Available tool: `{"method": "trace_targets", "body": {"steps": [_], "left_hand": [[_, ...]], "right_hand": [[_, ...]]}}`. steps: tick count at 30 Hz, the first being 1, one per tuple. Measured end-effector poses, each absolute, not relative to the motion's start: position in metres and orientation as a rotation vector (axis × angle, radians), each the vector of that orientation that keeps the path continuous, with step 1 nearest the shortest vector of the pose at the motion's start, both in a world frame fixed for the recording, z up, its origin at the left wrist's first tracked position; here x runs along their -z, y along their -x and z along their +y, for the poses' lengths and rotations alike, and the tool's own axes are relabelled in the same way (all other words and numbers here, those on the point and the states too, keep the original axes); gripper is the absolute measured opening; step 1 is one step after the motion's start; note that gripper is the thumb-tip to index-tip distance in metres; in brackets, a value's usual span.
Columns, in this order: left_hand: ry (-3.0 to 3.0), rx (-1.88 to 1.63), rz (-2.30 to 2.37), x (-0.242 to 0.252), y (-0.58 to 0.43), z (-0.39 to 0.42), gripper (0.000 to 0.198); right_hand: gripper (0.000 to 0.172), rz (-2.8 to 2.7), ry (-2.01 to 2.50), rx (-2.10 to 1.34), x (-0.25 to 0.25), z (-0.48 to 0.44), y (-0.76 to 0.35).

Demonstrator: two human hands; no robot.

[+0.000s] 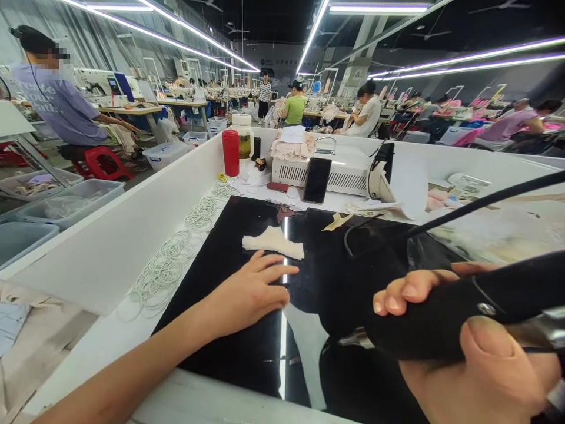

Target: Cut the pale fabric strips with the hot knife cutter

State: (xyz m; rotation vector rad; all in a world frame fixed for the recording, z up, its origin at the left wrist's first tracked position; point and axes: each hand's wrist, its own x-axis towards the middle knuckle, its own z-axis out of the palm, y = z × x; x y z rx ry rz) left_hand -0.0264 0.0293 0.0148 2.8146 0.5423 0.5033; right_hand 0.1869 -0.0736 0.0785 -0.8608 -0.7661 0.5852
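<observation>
A white-walled worktable (110, 253) is filled for the most part by a glossy black flat sheet (233, 353), behind which a white metal box with slotted vents (344, 165) is set. Over the sheet's near right side, a thick black handheld tool with a cord (435, 327) is gripped by the right hand (483, 377), with fingers and thumb wrapped around its body. The tool is probably rigid and fairly weighty, best held by the thick body and kept clear of at the metal tip (355, 340). Loose loops of pale green cord (163, 271) are laid along the left margin. Above the middle of the sheet, the left hand (258, 288) is held palm down, fingers loosely spread, nothing pinched; whether the surface is pressed by it cannot be told. Just beyond its fingertips, a cream, wing-shaped piece of cloth (272, 240) is laid flat on the sheet. It should prove light, soft and easily creased, likely to slide on the gloss; it would best be taken by one of its blunt outer ends, with its thin peak left unpulled.
</observation>
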Motion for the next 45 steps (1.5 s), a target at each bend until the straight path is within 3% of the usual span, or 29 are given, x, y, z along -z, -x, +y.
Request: {"method": "trace_targets", "body": {"steps": [3, 7, 13, 19, 29, 35, 45], "left_hand": [[-2.775, -0.666, 0.688, -0.015, 0.024, 0.025, 0.017], [-2.544, -0.627, 0.671, -0.015, 0.014, 0.003, 0.009], [-2.461, -0.407, 0.590, -0.015, 0.003, -0.023, 0.063], [-2.449, -0.293, 0.602, -0.012, 0.003, -0.027, 0.081], [-2.452, -0.309, 0.576, -0.009, 0.006, -0.024, 0.074], [-2.460, -0.378, 0.536, -0.007, 0.005, -0.025, 0.074], [-2.509, -0.398, 0.522, -0.005, 0.005, -0.024, 0.072]], "right_hand": [[0.047, -0.797, 0.835, -0.589, -0.078, -0.075, -0.180], [0.046, -0.838, 0.794, -0.597, -0.072, -0.077, -0.171], [0.046, -0.871, 0.819, -0.628, -0.063, -0.079, -0.170], [0.039, -0.904, 0.832, -0.631, -0.062, -0.081, -0.171], [0.045, -0.857, 0.781, -0.629, -0.051, -0.087, -0.162], [0.034, -0.862, 0.780, -0.621, -0.051, -0.088, -0.161], [0.044, -0.861, 0.749, -0.703, -0.054, -0.105, -0.162]]}}
